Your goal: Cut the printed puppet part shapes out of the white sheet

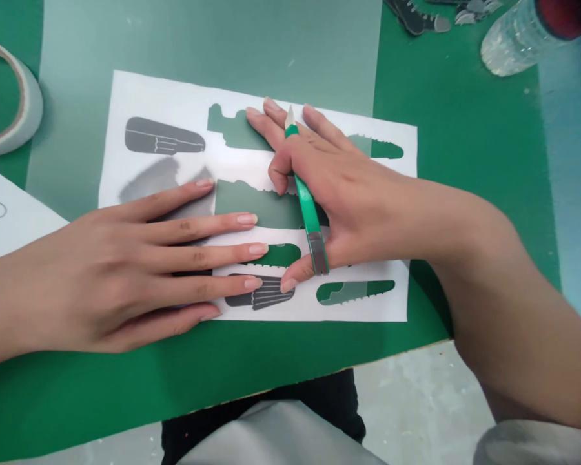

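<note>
Lying flat over the left part of the white paper sheet with dark-grey printed shapes and cut-out openings (239, 165), the left hand (123, 268) is spreading its fingers, gripping nothing. On the sheet's right part, the right hand (356, 194) is clamping a slim green-handled craft knife (307, 205); a slip could bring its bare blade (290, 117) against nearby fingers. Both hands are hiding parts of the sheet. Beyond its upper right, a red-topped clear plastic bottle (516, 42) is running out of view.

No text, label, brand, number or sign can be read here.
</note>
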